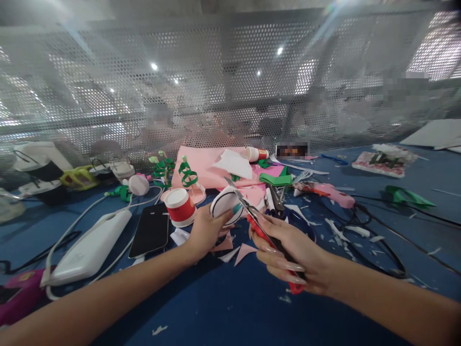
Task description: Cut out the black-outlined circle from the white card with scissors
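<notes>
Between the fingers of my left hand (206, 229) is a white paper piece (220, 204) with a dark curved outline. My right hand (288, 250) grips a pair of red-handled scissors (260, 222), the handles wrapped in its fingers. The blades point up and left and lie at the right edge of the paper; whether they cut into it I cannot tell. A red and white paper cup (179, 207) stands upside down just left of my left hand. Pink and white paper scraps (245, 252) lie under both hands.
Left are a black phone (150, 230), a white power bank (91, 245) and cables. Pink paper (201, 161), green spiral paper plants (187, 173) and stacked cups (256, 154) lie farther back. A pink glue gun (333, 193) is at the right. A perforated metal screen (223, 86) closes off the back.
</notes>
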The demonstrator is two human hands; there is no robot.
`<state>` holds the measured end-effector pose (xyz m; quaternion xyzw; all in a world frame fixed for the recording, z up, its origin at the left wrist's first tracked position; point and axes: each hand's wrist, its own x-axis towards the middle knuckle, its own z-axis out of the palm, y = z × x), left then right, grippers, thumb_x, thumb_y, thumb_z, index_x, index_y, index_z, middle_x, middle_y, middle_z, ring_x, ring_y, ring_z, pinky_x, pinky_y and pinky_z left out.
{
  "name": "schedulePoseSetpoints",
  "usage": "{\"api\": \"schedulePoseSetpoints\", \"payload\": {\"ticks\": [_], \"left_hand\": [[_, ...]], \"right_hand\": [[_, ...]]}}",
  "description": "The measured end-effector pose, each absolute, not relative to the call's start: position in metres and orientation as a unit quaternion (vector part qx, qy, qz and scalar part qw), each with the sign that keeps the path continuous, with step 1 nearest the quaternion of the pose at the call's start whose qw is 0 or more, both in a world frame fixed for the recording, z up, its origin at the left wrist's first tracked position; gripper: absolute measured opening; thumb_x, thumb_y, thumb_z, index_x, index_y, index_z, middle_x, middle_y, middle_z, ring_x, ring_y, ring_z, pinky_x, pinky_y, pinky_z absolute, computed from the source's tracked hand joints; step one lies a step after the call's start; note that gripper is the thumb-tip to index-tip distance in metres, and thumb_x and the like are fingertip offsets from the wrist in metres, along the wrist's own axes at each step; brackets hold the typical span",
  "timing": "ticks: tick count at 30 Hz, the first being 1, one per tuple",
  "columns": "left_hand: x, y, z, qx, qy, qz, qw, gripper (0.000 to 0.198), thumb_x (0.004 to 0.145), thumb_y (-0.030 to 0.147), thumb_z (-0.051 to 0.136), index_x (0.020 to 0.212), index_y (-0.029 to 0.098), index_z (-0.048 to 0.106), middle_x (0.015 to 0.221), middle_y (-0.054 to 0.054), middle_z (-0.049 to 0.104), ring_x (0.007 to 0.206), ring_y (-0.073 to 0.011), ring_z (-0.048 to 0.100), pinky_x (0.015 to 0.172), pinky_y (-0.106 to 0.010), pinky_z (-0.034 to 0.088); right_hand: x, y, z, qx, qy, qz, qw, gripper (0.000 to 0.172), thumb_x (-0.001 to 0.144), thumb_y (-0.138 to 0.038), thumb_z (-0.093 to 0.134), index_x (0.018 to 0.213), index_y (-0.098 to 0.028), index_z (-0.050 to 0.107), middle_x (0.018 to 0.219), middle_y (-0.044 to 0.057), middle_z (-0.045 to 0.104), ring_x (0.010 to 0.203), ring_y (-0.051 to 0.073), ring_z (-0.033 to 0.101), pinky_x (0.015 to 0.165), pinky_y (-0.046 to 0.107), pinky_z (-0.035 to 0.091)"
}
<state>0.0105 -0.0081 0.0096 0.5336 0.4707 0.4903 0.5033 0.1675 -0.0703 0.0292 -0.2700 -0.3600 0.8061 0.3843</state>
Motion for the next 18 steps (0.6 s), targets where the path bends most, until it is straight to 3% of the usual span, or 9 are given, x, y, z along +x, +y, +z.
{"api": "schedulePoseSetpoints", "payload": {"ticks": [12, 18], "left_hand": [[0.001, -0.001, 0.004, 0.595, 0.481, 0.453, 0.457, 0.031, 0.062, 0.031, 0.071, 0.088, 0.014, 0.063, 0.072, -0.002, 0.067, 0.065, -0.0178, 0.064, 0.062, -0.031, 0.055], [-0.003, 0.003, -0.001, 0.641, 0.468, 0.442, 0.418, 0.032, 0.064, 0.035, 0.069, 0.085, 0.012, 0.064, 0.072, -0.004, 0.066, 0.065, -0.0193, 0.063, 0.060, -0.030, 0.053]], "right_hand": [[0.170, -0.071, 0.030, -0.291, -0.378, 0.778, 0.409, 0.024, 0.092, -0.031, 0.036, 0.071, -0.021, 0.040, 0.045, -0.009, 0.042, 0.023, 0.002, 0.021, 0.020, 0.012, 0.028], [0.172, -0.072, 0.035, -0.299, -0.366, 0.793, 0.386, 0.028, 0.094, -0.029, 0.030, 0.069, -0.020, 0.040, 0.040, -0.009, 0.041, 0.020, 0.002, 0.020, 0.019, 0.012, 0.028]]}}
